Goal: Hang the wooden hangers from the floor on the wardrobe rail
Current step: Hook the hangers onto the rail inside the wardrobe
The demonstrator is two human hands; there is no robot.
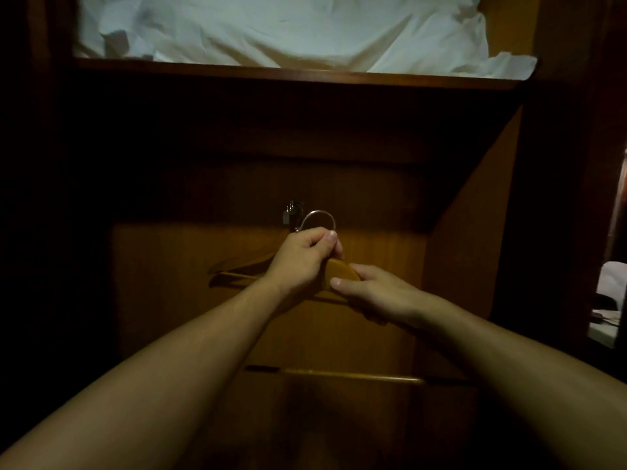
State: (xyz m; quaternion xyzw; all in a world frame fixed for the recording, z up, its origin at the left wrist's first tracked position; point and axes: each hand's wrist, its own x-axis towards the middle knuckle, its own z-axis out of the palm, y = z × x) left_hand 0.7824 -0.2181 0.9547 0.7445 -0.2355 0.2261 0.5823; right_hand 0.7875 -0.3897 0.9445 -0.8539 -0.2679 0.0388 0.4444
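Head view: left hand [300,262] pinches the hook [317,212] rising just above its fingers [330,240], right hand [376,293] grips the hanger [342,271]; hooking an unseen rail likely comes next.

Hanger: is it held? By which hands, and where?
Both hands hold the hanger: the left hand pinches the base of its hook, the right hand grips its right end.
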